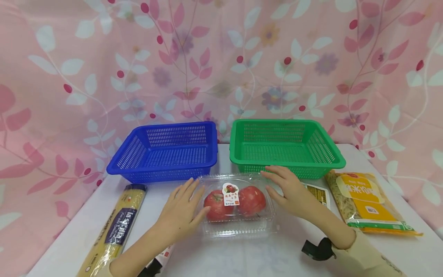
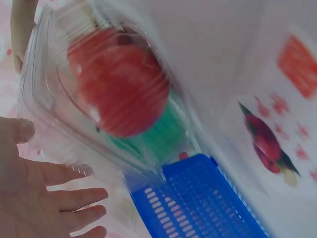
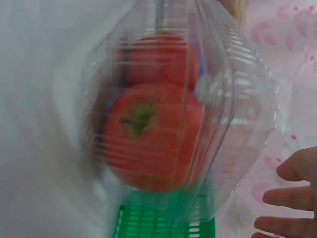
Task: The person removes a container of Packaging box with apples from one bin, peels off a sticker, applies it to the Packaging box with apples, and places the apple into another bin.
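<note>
1. The clear box (image 1: 238, 222) of red fruits (image 1: 252, 200) sat midway between the worktop's (image 1: 242, 257) side edges.
2. The left hand (image 1: 181, 211) and right hand (image 1: 288, 192) were spread beside it; contact was hard to tell.
3. A blue basket (image 1: 176, 156) and green basket (image 1: 277, 152) stood near the back edge.

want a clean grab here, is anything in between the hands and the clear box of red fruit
Nothing visible is: the left hand and the right hand flank the clear box, with no other item in between. The blue basket and green basket stand beyond it.
</note>
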The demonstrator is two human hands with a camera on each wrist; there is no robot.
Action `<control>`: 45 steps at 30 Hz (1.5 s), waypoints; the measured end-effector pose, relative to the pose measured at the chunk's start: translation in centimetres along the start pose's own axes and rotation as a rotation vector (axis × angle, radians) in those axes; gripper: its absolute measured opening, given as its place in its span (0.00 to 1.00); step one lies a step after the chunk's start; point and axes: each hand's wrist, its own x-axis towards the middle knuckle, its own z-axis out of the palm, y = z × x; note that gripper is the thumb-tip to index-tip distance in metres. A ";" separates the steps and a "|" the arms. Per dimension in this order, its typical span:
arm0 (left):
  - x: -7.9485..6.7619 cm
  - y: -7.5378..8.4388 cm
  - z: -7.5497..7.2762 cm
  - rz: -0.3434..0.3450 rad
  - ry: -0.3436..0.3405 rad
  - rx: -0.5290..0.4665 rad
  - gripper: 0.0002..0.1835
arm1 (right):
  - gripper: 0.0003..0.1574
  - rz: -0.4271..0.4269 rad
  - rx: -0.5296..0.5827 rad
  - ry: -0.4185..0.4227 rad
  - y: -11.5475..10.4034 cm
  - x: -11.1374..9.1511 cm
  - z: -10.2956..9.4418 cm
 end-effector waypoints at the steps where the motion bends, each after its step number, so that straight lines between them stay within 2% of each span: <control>1: -0.2 -0.3 -0.1 -0.026 -0.012 -0.015 0.31 | 0.28 0.020 0.005 0.002 0.2 -0.1 0.0; 6: -1.5 -1.3 -0.1 -0.112 -0.047 -0.056 0.33 | 0.31 0.123 0.037 -0.032 0.9 -1.0 0.3; 10: -2.3 -1.6 0.1 -0.103 -0.052 -0.073 0.33 | 0.33 0.217 0.076 -0.129 0.9 -1.8 0.7; 13: -2.7 -1.6 0.3 -0.084 -0.087 -0.113 0.35 | 0.35 0.263 0.119 -0.199 0.7 -2.4 1.1; 18: -3.0 -1.2 0.4 -0.074 -0.149 -0.255 0.38 | 0.34 0.271 0.175 -0.260 0.2 -2.8 1.6; 23: -3.0 -0.8 0.3 -0.081 -0.194 -0.365 0.39 | 0.34 0.259 0.224 -0.265 0.1 -3.1 1.9; 29: -2.9 -0.3 0.4 -0.079 -0.235 -0.341 0.48 | 0.38 0.256 0.263 -0.238 -0.1 -3.7 2.1; 35: -2.8 -0.2 0.4 -0.089 -0.247 -0.365 0.51 | 0.49 0.305 0.247 -0.254 -0.7 -4.0 1.9; 40: -2.6 -0.2 0.4 -0.117 -0.230 -0.416 0.52 | 0.56 0.391 0.249 -0.304 -0.9 -4.0 1.8; 45: -2.6 -0.3 0.4 -0.107 -0.202 -0.427 0.53 | 0.58 0.388 0.294 -0.322 -0.7 -4.0 1.8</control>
